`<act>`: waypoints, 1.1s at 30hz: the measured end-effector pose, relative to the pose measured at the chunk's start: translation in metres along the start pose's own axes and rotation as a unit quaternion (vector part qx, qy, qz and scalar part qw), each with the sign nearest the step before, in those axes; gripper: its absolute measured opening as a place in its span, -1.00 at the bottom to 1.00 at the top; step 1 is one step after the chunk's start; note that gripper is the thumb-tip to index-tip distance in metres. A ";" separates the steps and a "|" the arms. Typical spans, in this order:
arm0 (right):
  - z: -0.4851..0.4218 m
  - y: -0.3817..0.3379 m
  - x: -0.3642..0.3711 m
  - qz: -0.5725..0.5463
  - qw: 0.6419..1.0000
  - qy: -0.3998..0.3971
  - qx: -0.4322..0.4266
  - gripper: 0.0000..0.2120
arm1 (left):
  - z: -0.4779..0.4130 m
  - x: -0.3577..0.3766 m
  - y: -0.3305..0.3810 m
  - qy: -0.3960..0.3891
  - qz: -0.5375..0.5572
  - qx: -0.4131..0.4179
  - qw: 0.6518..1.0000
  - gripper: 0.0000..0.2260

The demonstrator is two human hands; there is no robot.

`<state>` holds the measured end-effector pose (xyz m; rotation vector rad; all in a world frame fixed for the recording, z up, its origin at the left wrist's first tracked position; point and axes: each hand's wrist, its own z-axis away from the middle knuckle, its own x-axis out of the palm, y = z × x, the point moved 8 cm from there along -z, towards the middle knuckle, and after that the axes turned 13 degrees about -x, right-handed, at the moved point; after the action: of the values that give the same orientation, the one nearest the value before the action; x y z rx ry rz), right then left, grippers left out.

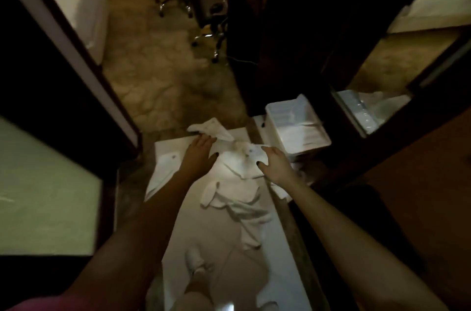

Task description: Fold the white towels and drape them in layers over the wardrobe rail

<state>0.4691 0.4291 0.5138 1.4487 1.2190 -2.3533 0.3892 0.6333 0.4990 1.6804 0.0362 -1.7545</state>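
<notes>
Nearest, a crumpled white towel [237, 205] lies on the pale surface [183, 221]. It looks light, soft and floppy. Just past it, the left hand [201, 155] and right hand [276, 165] rest flat, fingers spread, on a second towel [242, 164]. It's probably best pinched at the corners. There's a plastic bin [298, 129] beyond, and no rail in sight.

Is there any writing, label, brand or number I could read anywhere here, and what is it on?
No text here can be read.
Small dark marks on the white towels: too blurred to tell whether they are logos or letters.
Faint dark line on the sheet in the white tray: too small and dim to read.
</notes>
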 end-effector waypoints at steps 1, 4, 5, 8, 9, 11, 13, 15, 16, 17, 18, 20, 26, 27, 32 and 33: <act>-0.017 -0.007 0.019 -0.006 1.000 -0.019 0.004 -0.45 | -0.006 0.004 -0.029 -0.012 0.003 -0.031 0.999 -0.54; -0.064 -0.024 0.074 -0.021 0.997 -0.066 0.024 -0.44 | -0.021 0.012 -0.102 -0.039 0.008 -0.086 0.996 -0.53; -0.079 -0.030 0.091 -0.028 0.996 -0.078 0.031 -0.44 | -0.026 0.015 -0.124 -0.044 0.012 -0.101 0.994 -0.53; -0.123 -0.045 0.134 -0.054 0.992 -0.108 0.043 -0.44 | -0.045 0.017 -0.181 -0.045 0.039 -0.184 0.981 -0.52; -0.139 -0.050 0.147 -0.058 0.991 -0.114 0.040 -0.44 | -0.053 0.018 -0.198 -0.043 0.048 -0.206 0.976 -0.52; -0.171 -0.057 0.171 -0.058 0.989 -0.132 0.025 -0.44 | -0.066 0.027 -0.226 -0.050 0.074 -0.237 0.968 -0.53; -0.201 -0.061 0.195 -0.050 0.987 -0.151 0.016 -0.46 | -0.079 0.042 -0.254 -0.064 0.102 -0.265 0.957 -0.54; -0.231 -0.060 0.222 -0.037 0.984 -0.176 0.012 -0.46 | -0.091 0.060 -0.284 -0.076 0.127 -0.299 0.943 -0.55; -0.247 -0.058 0.236 -0.028 0.981 -0.190 0.012 -0.46 | -0.097 0.071 -0.299 -0.079 0.137 -0.316 0.936 -0.54; -0.265 -0.055 0.252 -0.019 0.979 -0.201 0.010 -0.46 | -0.105 0.085 -0.317 -0.082 0.140 -0.331 0.930 -0.53; -0.281 -0.051 0.269 -0.013 0.977 -0.214 0.011 -0.45 | -0.113 0.099 -0.333 -0.084 0.140 -0.338 0.927 -0.52; -0.318 -0.042 0.309 -0.001 0.971 -0.238 0.007 -0.44 | -0.133 0.127 -0.365 -0.081 0.144 -0.348 0.923 -0.48; -0.439 0.004 0.442 -0.024 0.975 -0.220 0.008 -0.44 | -0.192 0.251 -0.474 -0.106 0.125 -0.381 0.910 -0.51; -0.456 0.014 0.466 -0.020 0.975 -0.221 0.002 -0.44 | -0.200 0.275 -0.494 -0.108 0.123 -0.382 0.910 -0.51; -0.513 0.070 0.593 0.023 0.964 -0.264 -0.032 -0.43 | -0.237 0.389 -0.585 -0.111 0.115 -0.395 0.905 -0.53; -0.521 0.082 0.617 0.030 0.962 -0.270 -0.037 -0.43 | -0.246 0.409 -0.600 -0.108 0.113 -0.394 0.906 -0.53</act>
<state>0.5416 0.9109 -0.1351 0.7238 1.0728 -2.3958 0.3427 1.0176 -0.1634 0.8598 0.3829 -1.4510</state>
